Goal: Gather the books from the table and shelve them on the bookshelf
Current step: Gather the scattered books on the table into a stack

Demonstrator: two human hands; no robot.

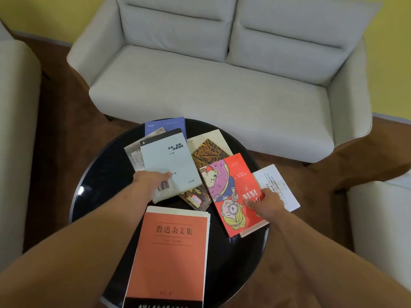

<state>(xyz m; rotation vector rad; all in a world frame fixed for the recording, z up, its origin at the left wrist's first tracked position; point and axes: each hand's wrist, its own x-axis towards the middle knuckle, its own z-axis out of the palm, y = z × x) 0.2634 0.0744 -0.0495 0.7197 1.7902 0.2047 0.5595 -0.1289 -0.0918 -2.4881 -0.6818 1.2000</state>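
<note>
Several books lie scattered on a round black table [100,174]. My left hand [149,180] grips the near corner of a pale blue book [169,161] that lies on a grey book and a purple book [169,124]. My right hand [265,204] grips the right edge of a red cartoon-cover book [231,185], thumb on the cover. Nearest me lies an orange book [171,252]. A brown patterned book [209,152] sits in the middle, partly covered. A white book [280,185] lies under the red one at the table's right edge. No bookshelf is in view.
A light grey two-seat sofa [222,74] stands just beyond the table. Pale armchairs flank it at the left [15,130] and the right [382,218]. The floor is brown carpet and the wall behind is yellow.
</note>
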